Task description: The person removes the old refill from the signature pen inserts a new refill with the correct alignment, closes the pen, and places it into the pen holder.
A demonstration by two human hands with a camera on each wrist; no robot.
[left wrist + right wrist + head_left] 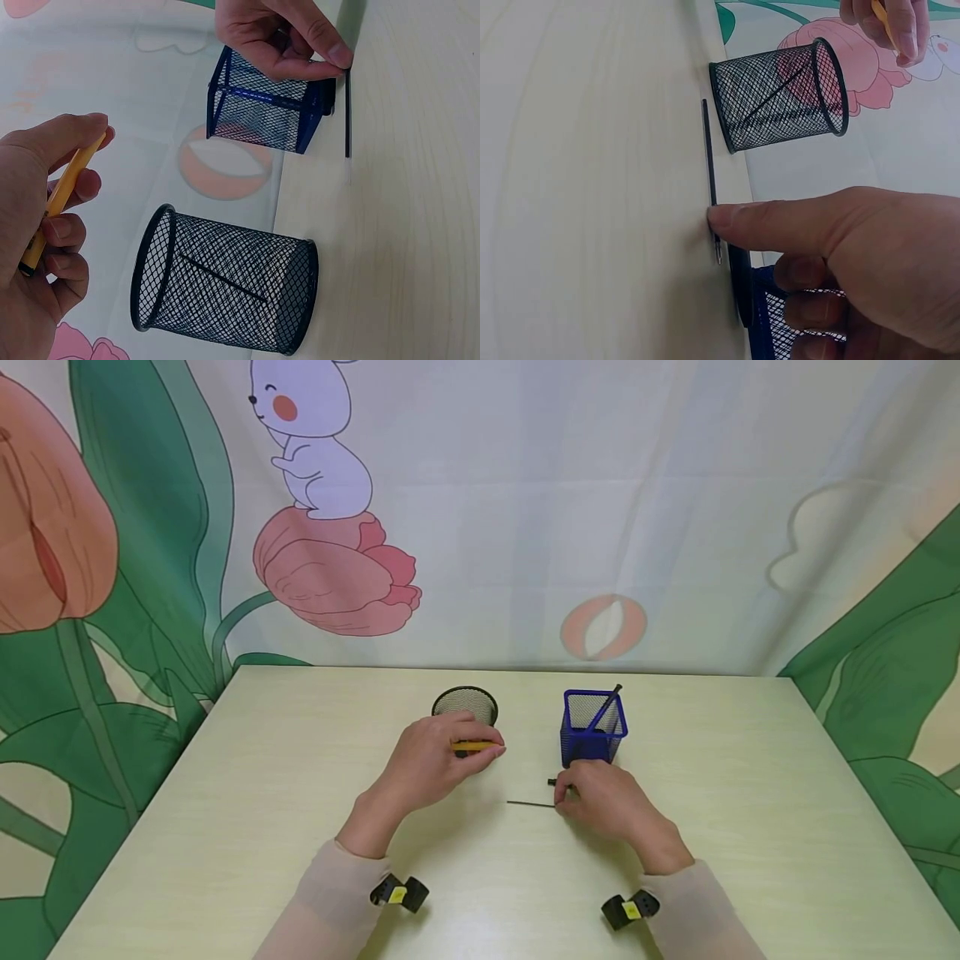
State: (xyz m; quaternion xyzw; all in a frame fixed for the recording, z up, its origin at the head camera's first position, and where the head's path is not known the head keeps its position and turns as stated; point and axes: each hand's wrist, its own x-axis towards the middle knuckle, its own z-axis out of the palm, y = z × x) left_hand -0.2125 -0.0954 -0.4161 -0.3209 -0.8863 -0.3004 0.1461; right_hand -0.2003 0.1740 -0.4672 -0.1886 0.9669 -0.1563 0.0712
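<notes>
My left hand (435,758) holds a yellow pen (472,746) with a dark end, up in front of the round black mesh pen holder (232,281). Through the mesh a thin dark stick (225,279) shows inside that holder. At the front of the square blue mesh pen holder (591,743), my right hand (607,802) pinches a thin black pen refill (709,150) near its metal-tipped end, low at the tabletop. A black pen (741,289) lies beside the refill, partly hidden by the right hand. A dark pen (606,706) leans inside the blue holder.
Both holders stand near the back of the pale wooden table (270,810). A printed curtain (495,510) hangs behind its back edge. Each wrist wears a small black camera, the left camera (400,893) and the right camera (630,910).
</notes>
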